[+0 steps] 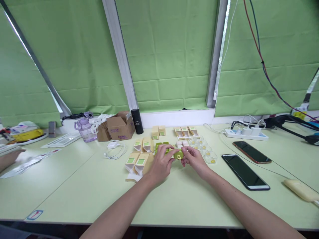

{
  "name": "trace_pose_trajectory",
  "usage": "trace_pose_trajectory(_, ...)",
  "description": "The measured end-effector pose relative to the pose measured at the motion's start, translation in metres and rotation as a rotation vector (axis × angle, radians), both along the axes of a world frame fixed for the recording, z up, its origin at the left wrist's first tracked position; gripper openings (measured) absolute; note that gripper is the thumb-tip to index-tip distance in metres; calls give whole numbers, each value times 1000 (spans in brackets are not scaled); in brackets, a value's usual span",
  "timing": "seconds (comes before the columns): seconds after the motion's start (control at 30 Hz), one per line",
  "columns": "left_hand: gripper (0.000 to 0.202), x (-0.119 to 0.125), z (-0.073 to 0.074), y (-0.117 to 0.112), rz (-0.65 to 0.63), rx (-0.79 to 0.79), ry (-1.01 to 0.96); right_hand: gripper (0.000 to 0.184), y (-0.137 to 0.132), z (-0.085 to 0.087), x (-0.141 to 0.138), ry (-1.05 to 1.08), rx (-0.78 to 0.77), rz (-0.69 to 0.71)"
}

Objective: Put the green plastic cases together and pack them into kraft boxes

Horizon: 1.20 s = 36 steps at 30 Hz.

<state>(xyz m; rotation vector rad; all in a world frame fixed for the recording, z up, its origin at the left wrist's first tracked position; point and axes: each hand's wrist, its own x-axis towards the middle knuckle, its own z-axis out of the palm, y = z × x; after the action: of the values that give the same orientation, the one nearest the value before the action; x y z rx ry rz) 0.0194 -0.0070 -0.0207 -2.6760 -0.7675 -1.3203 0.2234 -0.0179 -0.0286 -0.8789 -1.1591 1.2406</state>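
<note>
My left hand (162, 162) and my right hand (194, 158) meet over the middle of the pale green table (174, 199), both pinching a small green case (178, 154) between their fingertips. More green cases (161, 145) lie just behind the left hand. Several small tan cartons with green labels (139, 162) stand to the left of my left hand. Clear plastic trays (208, 155) lie to the right of my right hand. Further tan cartons (184, 132) stand in a row behind.
Two black phones (245, 172) (251, 152) lie at the right, a white power strip (246, 133) behind them. A brown cardboard box (120, 126), black cylinder (137, 121), purple bottle (85, 129) and white cable (115, 149) are at left. Another person's hand (10, 158) shows at far left.
</note>
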Motion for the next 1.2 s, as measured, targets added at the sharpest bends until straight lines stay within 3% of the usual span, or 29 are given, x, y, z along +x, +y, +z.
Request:
trace_pose_trajectory(0.23, 44, 0, -4, 3, 1, -218, -168, 59, -3, 1, 5, 102, 41, 105)
trace_pose_trajectory(0.37, 41, 1, -3, 2, 9, -375, -237, 53, 1, -2, 7, 53, 64, 89)
trace_pose_trajectory(0.57, 55, 2, 1, -2, -37, -537, -227, 53, 2, -1, 7, -8, 65, 67)
trace_pose_trajectory(0.77, 46, 4, -2, -2, -77, -650, -253, 54, 0, 0, 7, -146, 93, 10)
trace_pose_trajectory(0.87, 46, 8, -5, 2, -97, -716, -381, 41, -5, 7, 13, -400, 201, -147)
trace_pose_trajectory(0.97, 52, 9, -7, 9, -137, -799, -545, 25, -12, 21, 27, -945, 285, -377)
trace_pose_trajectory(1.1, 69, 7, -5, 17, -219, -931, -692, 31, -16, 44, 48, -1514, 84, -602)
trace_pose_trajectory(1.2, 76, 5, -5, 20, -251, -999, -766, 35, -14, 52, 65, -1650, -99, -605)
